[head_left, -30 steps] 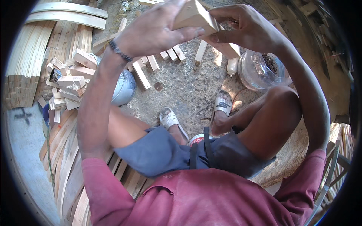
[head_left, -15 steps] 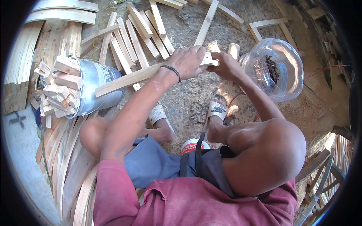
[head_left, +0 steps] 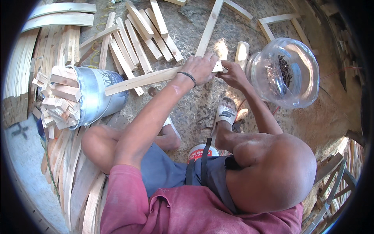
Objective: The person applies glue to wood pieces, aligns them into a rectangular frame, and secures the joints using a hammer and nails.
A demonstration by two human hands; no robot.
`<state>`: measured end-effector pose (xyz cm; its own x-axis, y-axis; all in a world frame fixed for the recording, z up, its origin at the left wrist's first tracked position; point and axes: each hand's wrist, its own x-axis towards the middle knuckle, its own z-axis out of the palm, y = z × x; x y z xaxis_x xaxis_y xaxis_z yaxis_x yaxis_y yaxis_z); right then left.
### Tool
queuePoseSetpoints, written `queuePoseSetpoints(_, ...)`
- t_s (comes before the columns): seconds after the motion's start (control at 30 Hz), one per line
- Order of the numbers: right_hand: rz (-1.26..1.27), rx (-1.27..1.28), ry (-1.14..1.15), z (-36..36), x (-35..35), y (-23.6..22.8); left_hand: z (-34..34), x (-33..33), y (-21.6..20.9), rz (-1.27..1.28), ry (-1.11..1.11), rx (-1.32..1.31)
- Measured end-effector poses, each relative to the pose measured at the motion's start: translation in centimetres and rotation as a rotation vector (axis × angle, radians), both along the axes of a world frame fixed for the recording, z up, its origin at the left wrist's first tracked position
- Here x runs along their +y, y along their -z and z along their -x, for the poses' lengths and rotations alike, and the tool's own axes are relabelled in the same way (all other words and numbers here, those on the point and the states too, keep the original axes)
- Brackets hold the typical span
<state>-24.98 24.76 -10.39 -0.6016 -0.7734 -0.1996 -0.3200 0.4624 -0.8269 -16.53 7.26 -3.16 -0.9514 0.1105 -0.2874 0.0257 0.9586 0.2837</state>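
Note:
A pale wooden strip (head_left: 144, 79) slants across in front of me, its left end near the bucket. My left hand (head_left: 199, 68) is closed over it near its right end. A second strip (head_left: 210, 27) runs from the far edge down to my left hand's fingers; whether the two are joined is hidden. My right hand (head_left: 233, 75) is at the first strip's right end, its fingers pinched together. What they hold, if anything, is too small to make out. Just right of it lies a clear plastic container (head_left: 311, 80) with many brown nails (head_left: 285, 72) inside.
A metal bucket (head_left: 97, 89) full of short wood offcuts (head_left: 66, 91) lies tipped at the left. Several cut strips (head_left: 136, 45) lie beyond it. A rounded wooden piece (head_left: 242, 52) is beside the container. An angled wooden frame (head_left: 278, 19) lies far right. A white tub (head_left: 202, 151) sits between my legs.
Both hands and the held strip have shifted slightly to the right and nearer. My right hand's fingers stay at the strip's end.

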Motion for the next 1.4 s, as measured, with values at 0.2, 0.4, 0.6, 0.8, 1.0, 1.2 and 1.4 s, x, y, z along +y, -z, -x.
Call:
queuePoseSetpoints(0.2, -0.019, -0.025, 0.032, -0.4, 0.4, 0.3, -0.1, 0.1, 0.2, -0.019, -0.029, -0.040)
queuePoseSetpoints(0.4, -0.158, -0.073, 0.269, -1.3, 1.3, -1.7, 0.3, -0.6, 0.8, 0.035, -0.037, -0.080)
queuePoseSetpoints(0.6, 0.042, -0.232, 0.314, -2.4, 3.2, -3.7, 0.9, -0.3, 0.7, 0.030, -0.040, -0.090)
queuePoseSetpoints(0.8, 0.308, -0.234, 0.362, -2.4, 2.7, -3.7, 0.5, -0.5, 0.9, 0.016, -0.058, -0.074)
queuePoseSetpoints(1.0, 0.528, -0.103, 0.474, -1.9, 0.5, -5.2, 0.7, -0.2, 0.8, 0.021, -0.051, -0.079)
queuePoseSetpoints(1.2, 0.453, 0.089, 0.364, -1.5, -1.5, -5.9, 0.7, -0.6, 1.4, -0.017, -0.047, -0.047)
queuePoseSetpoints(1.4, 0.376, 0.178, 0.333, -1.5, -1.8, -5.5, 0.4, -0.5, 1.8, 0.006, -0.069, -0.028)
